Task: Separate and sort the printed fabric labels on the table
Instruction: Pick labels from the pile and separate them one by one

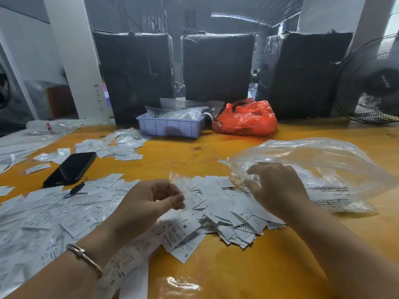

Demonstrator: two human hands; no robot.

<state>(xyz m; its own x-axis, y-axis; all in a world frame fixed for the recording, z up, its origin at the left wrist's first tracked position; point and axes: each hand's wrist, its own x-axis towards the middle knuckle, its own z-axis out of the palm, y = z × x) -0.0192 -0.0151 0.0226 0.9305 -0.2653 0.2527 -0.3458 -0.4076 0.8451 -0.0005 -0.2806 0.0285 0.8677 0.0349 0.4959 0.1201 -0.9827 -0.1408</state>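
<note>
A heap of white printed fabric labels (228, 214), marked with sizes such as S, M and XS, lies in the middle of the orange table (269, 266). A wider spread of labels (54, 214) covers the left side. My left hand (149, 203) is curled, its thumb and fingers pinching the edge of a small clear plastic sleeve (190, 190) above the heap. My right hand (276, 188) hovers with fingers spread over the heap, at the mouth of a large clear plastic bag (323, 169). An uncut strip of labels (121, 266) runs under my left wrist.
A black phone (71, 167) lies at the left, with small clear packets of labels (123, 145) behind it. A lilac tray (170, 126) of packets and a red plastic bag (246, 119) stand before black wrapped boxes (218, 65). A fan (371, 83) is far right.
</note>
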